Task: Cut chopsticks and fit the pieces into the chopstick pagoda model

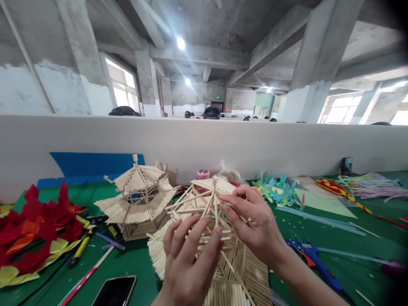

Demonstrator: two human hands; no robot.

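Note:
A pavilion model built of thin wooden sticks (255, 259) stands right in front of me, its roof partly an open frame of sticks meeting at a peak. My left hand (193, 255) grips the roof frame from the near side, fingers bent over the sticks and thumb at the right. Close to the peak, my right hand (255, 216) pinches a thin wooden stick (237, 208) between thumb and fingers; the other fingers are curled. Both hands hide part of the frame. A second stick pavilion (137, 199), with its roofs covered, stands behind on the left.
On the green table (306, 276) lie a blue glue gun (318, 261), clear glue sticks (321, 219), a phone (115, 291) and red-and-yellow felt pieces (35, 229). A blue-green paper flower (277, 189) sits behind. A white partition (191, 140) closes the back.

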